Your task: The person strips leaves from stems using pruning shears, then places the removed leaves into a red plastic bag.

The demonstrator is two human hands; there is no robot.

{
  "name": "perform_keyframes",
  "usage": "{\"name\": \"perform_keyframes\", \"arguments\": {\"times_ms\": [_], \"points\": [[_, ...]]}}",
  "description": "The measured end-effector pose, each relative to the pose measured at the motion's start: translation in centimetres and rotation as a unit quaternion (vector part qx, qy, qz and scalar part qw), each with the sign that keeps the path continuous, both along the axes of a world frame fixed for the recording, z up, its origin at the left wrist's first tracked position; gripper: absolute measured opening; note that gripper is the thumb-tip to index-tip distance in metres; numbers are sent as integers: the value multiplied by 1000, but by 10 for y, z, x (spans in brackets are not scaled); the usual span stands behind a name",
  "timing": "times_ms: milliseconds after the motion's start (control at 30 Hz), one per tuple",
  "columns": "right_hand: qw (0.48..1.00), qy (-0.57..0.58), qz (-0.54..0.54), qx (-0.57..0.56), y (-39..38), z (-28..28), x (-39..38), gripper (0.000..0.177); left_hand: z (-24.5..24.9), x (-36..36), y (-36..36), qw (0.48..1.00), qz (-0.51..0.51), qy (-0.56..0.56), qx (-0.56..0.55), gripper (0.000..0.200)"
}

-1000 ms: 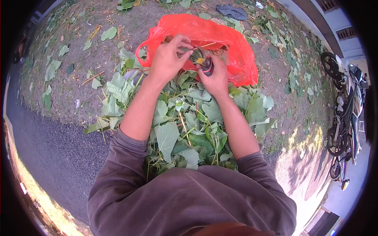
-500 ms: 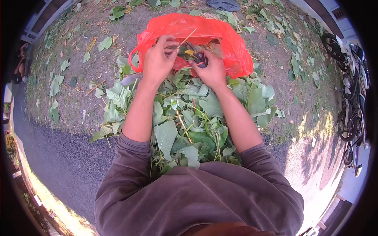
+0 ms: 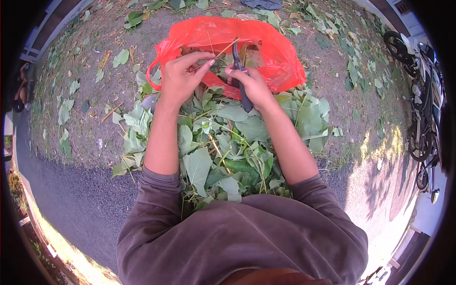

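Over the mouth of a red plastic bag (image 3: 202, 29), my left hand (image 3: 183, 78) pinches a thin brown twig (image 3: 225, 49) between thumb and fingertips. The twig slants up to the right, its far end right by the blade tips of the pruning shears. My right hand (image 3: 254, 86) is wrapped round these dark-handled pruning shears (image 3: 245, 98), whose blades point away from me. Cut plant bits lie inside the open bag. A heap of large green leaves (image 3: 228, 156) on stems fills the ground between my forearms and against the bag's near side.
Loose leaves (image 3: 121, 58) and dry bits are scattered over the bare soil (image 3: 156, 38). A dark cloth-like item (image 3: 262, 4) lies beyond the bag. Asphalt (image 3: 71, 199) runs along the near side. Parked motorbikes (image 3: 420, 102) stand at the far right, and a person (image 3: 21, 90) is at the far left.
The shears have turned in my right hand, so blades and lower handle now show. My left hand has shifted slightly left and down, still pinching the twig.
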State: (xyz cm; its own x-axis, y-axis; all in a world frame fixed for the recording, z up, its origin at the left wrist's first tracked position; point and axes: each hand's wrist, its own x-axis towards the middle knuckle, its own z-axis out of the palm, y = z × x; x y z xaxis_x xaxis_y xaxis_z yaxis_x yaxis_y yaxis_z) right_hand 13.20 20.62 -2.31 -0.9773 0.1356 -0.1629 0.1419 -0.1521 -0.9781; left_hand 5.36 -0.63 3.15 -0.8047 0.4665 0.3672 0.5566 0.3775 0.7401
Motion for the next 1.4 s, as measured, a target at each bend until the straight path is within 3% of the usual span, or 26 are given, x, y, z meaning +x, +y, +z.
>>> {"name": "perform_keyframes", "arguments": {"times_ms": [200, 300, 367, 500, 900, 1133, 1200, 1400], "points": [[995, -62, 33, 65, -5, 43, 14, 35, 1, -2, -3, 993, -103, 44, 43, 20], [996, -79, 5, 39, -11, 32, 19, 34, 2, -1, -7, 992, -125, 5, 13, 23], [993, -86, -20, -78, -17, 27, 24, 33, 3, -2, -9, 991, -135, 1, -3, 23], [990, -63, -36, -122, -23, 1, 22, 31, -1, -3, -10, 987, -159, 0, -25, 24], [982, -31, -64, -177, -29, -33, 11, 25, -12, -5, -3, 990, -127, -6, -63, 25], [989, -56, -70, -114, -26, -40, 9, 26, -10, -5, -2, 991, -115, -19, -61, 25], [989, -58, -66, -119, -24, -37, 11, 26, -4, -3, -3, 990, -93, -74, -80, 26], [984, -31, -20, -176, -30, -27, 17, 37, -9, -5, -5, 990, -140, -14, -27, 28]]}}
